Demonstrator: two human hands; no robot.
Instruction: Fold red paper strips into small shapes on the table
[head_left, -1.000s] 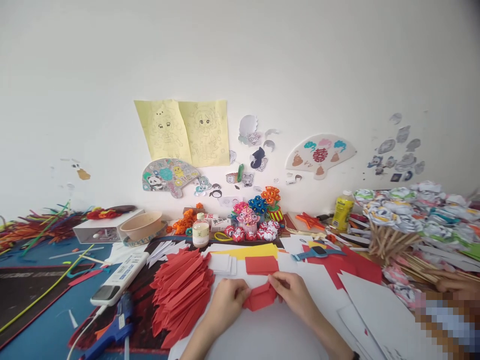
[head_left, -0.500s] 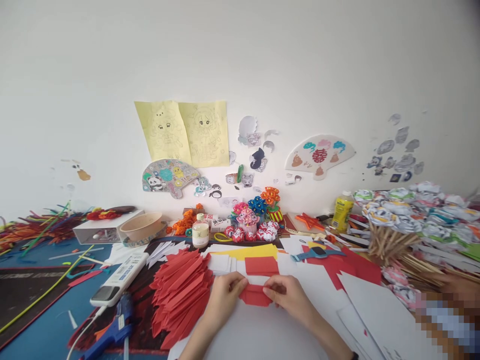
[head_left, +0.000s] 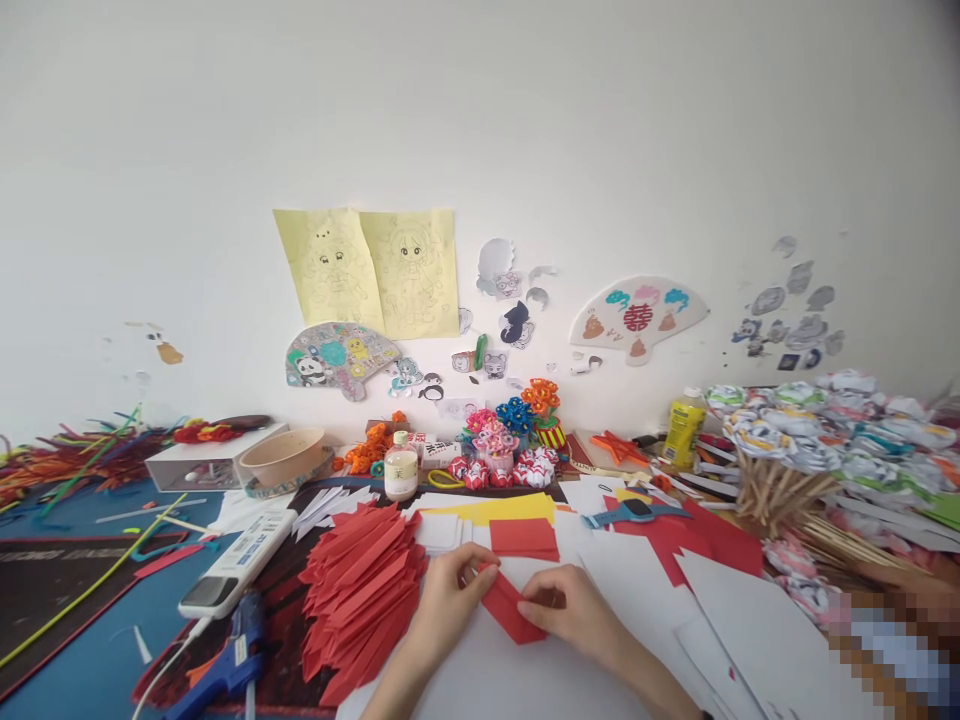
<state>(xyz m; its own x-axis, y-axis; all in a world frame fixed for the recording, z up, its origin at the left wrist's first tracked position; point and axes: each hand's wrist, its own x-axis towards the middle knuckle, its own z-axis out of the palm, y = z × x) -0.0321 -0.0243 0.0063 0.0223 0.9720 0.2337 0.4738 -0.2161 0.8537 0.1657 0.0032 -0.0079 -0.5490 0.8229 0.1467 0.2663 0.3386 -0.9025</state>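
Pressing now, both hands have seemingly flattened the red paper (head_left: 514, 612) narrower.

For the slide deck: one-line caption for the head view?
Both hands, left hand and right hand, press a red paper piece flat beside a pile of folded red strips.

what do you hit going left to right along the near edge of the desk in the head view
blue glue gun → pile of folded red paper strips → left hand → red paper piece held by both hands → right hand → white sheets
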